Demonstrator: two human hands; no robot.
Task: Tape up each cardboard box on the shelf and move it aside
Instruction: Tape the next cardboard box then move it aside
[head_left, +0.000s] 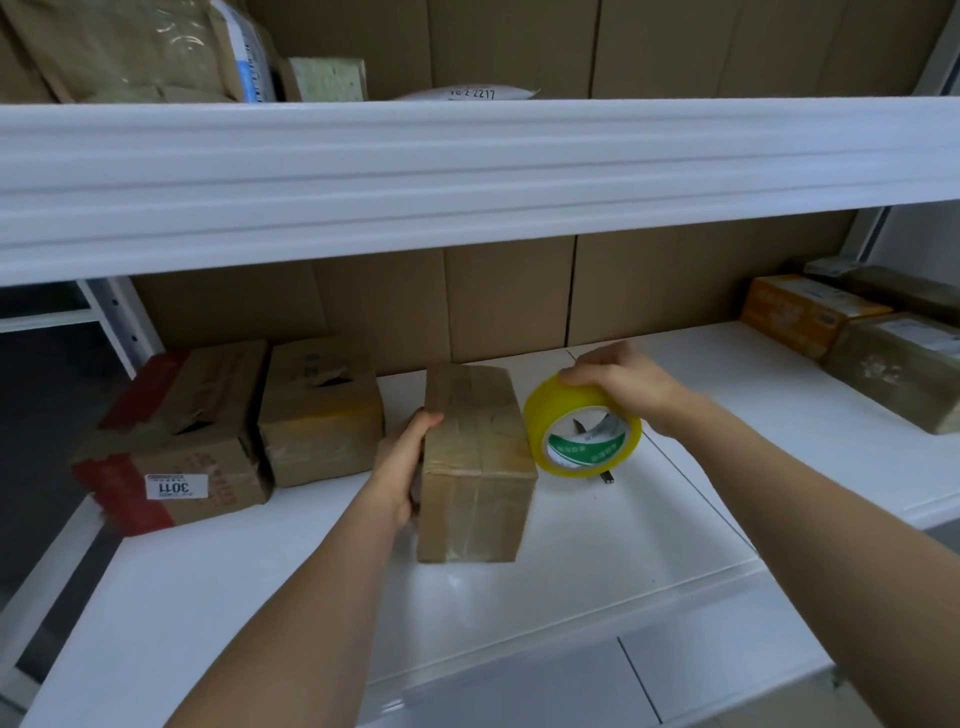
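I'm seeing soft, even light falling from above, with a pale glare patch shining on the white shelf (457, 582) in front of the box (475, 467). The box is casting only a faint shadow. Wide-angle distortion is bending the upper shelf edge (467, 176), and the corners are looking blurred and dim.

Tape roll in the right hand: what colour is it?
Yellow tape roll, green-and-white core label; head view.

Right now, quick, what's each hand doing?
Left hand: grips the left side of the middle cardboard box.
Right hand: holds the yellow tape roll from above.
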